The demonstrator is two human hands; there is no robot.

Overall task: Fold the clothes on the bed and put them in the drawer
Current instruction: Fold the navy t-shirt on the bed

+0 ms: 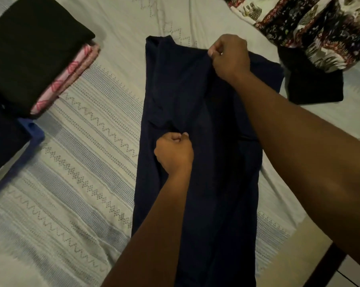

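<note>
Two hands pinch one navy garment (175, 90) spread lengthwise on the bed sheet (88, 146). Nearer, the left hand (173, 154) curls its fingers round a fold of cloth at the garment's middle. Farther, the right hand (230, 55) pinches the upper edge between thumb and fingertips. Beyond lie a folded stack (30, 65), left, and patterned cloth (320, 27), right.

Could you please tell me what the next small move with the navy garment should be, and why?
Probably lift and draw the pinched line leftward, folding the right side in. The right hand pinches the navy garment near its top, the left hand at its middle, and a flap sticks out on the right.
</note>
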